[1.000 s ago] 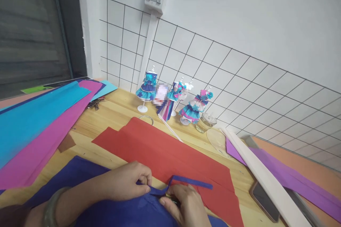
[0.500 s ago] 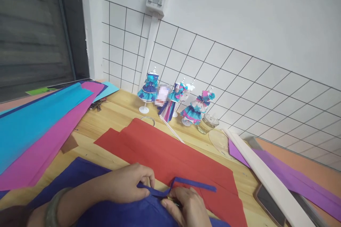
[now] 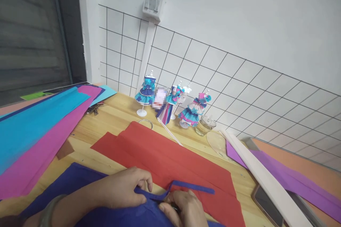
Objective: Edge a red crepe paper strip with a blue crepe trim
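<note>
Dark blue crepe paper (image 3: 114, 216) lies crumpled at the front under both hands. My left hand (image 3: 125, 186) pinches its upper edge between thumb and fingers. Closed around what look like scissors (image 3: 175, 206), mostly hidden in the palm, my right hand (image 3: 186, 207) is at that same edge. A narrow blue strip (image 3: 193, 187) runs off the edge, bends up past my right fingers and trails over the red paper (image 3: 170, 156), which lies flat behind.
Blue and magenta paper (image 3: 39, 124) is piled at left. Small dressed mannequins (image 3: 193, 113), a glass jar (image 3: 205, 126) and a tape ring (image 3: 145, 124) stand at the back. At right are a long pale roll (image 3: 266, 181), purple paper (image 3: 282, 173) and a phone (image 3: 266, 204).
The whole view has shifted slightly. My left hand still pinches the blue paper, and my right hand stays at its edge. The strip lies nearly the same way.
</note>
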A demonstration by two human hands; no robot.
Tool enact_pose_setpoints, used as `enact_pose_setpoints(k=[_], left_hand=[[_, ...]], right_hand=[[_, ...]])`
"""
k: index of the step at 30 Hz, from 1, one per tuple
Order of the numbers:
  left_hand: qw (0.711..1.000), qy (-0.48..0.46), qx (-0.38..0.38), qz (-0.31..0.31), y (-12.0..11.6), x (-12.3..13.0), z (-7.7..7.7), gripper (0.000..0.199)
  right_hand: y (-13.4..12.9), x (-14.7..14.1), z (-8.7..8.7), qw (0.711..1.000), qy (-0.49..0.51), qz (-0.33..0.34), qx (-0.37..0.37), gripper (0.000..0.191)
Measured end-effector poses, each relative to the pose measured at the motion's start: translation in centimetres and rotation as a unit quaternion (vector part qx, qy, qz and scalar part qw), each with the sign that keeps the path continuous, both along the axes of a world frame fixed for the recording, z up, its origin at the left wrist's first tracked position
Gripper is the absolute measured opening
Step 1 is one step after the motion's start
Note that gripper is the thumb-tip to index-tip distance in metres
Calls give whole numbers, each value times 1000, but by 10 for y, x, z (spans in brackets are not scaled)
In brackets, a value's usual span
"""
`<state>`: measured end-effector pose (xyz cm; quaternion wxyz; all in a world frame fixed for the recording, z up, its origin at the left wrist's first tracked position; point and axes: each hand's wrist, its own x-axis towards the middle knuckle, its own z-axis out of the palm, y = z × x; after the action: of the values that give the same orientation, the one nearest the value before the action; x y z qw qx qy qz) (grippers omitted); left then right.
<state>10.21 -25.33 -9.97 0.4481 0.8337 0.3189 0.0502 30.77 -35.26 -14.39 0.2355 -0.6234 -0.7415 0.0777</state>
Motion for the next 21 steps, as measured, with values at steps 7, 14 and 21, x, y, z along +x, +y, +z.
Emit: enact_pose_setpoints(k=[7, 14, 21], left_hand=[[1000, 1, -16, 7, 2, -1, -3, 23], [1000, -15, -21, 3, 2, -2, -2, 21], [1000, -11, -9, -10, 2, 0, 1, 20]], right_hand=[[-3, 8, 8, 999, 16, 19, -25, 38], [-10, 26, 31, 991, 79, 24, -103, 46], [-5, 34, 27, 985, 54, -77, -143, 23]])
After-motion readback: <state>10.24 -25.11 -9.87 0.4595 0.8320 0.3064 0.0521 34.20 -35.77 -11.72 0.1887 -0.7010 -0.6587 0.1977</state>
